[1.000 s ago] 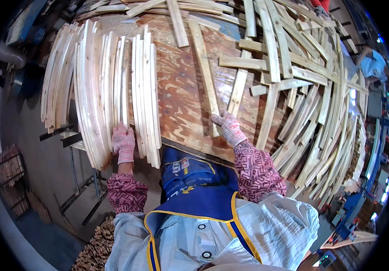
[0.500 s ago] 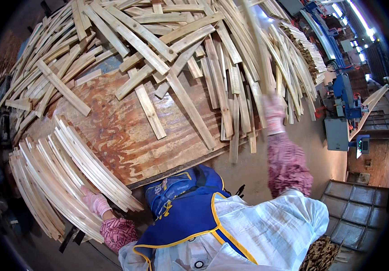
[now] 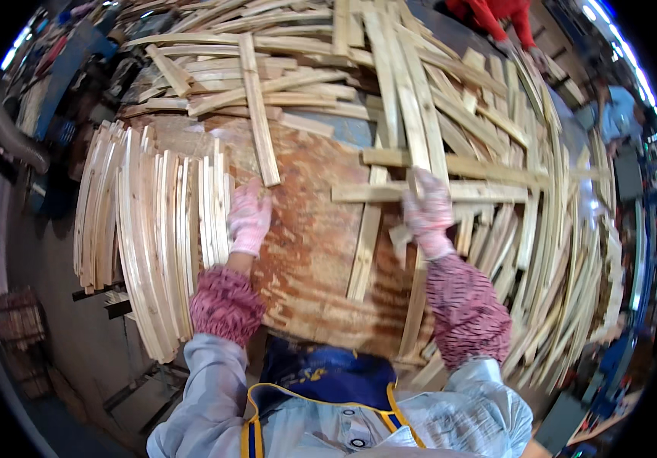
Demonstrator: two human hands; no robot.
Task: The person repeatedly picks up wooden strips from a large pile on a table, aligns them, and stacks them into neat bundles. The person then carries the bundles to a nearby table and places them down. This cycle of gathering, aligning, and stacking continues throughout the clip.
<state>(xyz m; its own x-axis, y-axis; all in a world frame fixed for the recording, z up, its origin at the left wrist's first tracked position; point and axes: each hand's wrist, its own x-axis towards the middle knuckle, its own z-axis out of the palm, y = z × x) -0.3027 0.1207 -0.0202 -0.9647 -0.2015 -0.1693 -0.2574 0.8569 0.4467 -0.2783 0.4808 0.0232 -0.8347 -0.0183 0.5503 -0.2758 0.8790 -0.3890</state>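
Note:
My right hand [image 3: 428,210], in a pinkish-white glove, is closed at the near end of a long pale wooden strip [image 3: 410,114]. That strip points away from me across the loose pile. My left hand [image 3: 249,220], gloved alike, is beside the right edge of a neat row of pale strips [image 3: 214,202] standing side by side. Its fingers reach forward with nothing visible in them. Just beyond its fingertips lies the near end of a single strip [image 3: 258,114]. Under my right hand a crosswise strip [image 3: 458,191] lies over others.
A stained plywood tabletop [image 3: 305,252] shows between my hands. Loose strips [image 3: 565,290] heap up along its right and far sides. A person in red sleeves [image 3: 500,19] works at the far right, and another in light blue [image 3: 620,114] is beyond. Machinery [image 3: 77,69] stands far left.
The view has swung left. My right hand has come from the right side to the middle with a strip. My left hand has moved from atop the stacked strips to their right edge.

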